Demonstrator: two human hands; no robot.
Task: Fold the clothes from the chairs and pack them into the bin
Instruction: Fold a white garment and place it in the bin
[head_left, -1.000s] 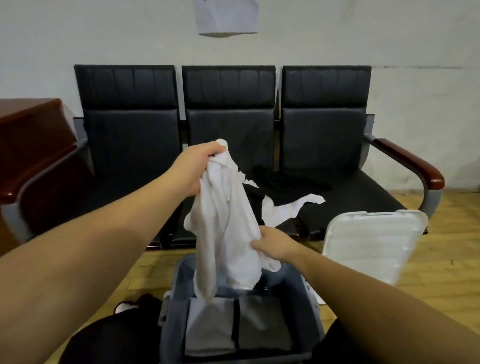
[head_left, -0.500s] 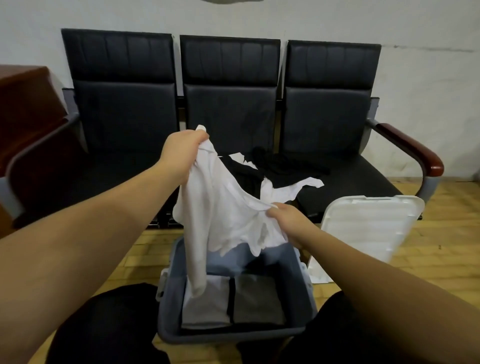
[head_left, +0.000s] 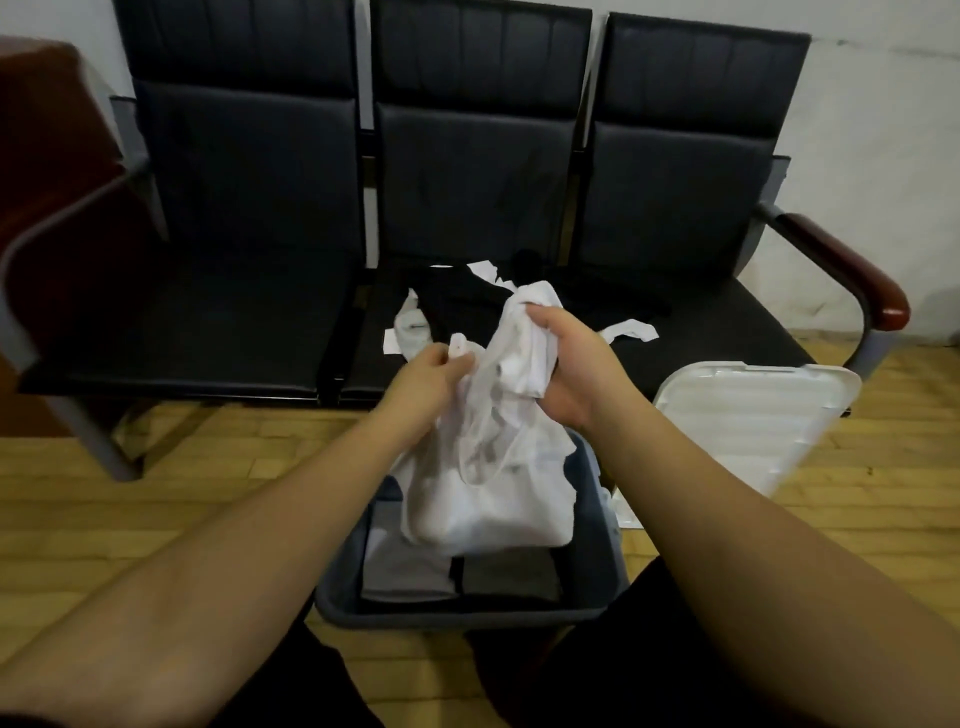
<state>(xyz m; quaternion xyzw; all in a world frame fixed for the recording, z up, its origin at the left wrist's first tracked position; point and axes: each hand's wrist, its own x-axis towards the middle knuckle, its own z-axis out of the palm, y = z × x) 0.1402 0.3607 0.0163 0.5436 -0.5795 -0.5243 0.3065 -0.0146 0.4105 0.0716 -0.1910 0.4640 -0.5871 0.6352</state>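
Two hands grip one white shirt (head_left: 488, 467) above the bin (head_left: 597, 587). Your left hand (head_left: 431, 379) pinches a small fold of the fabric, fingers closed. Your right hand (head_left: 571, 364) is clenched around a bunched upper part. Shirt hangs into the bin, over folded grey clothes (head_left: 405, 566). Behind it, black and white clothes (head_left: 457, 301) lie on the middle chair (head_left: 478, 156). White lid (head_left: 753, 415) leans at right.
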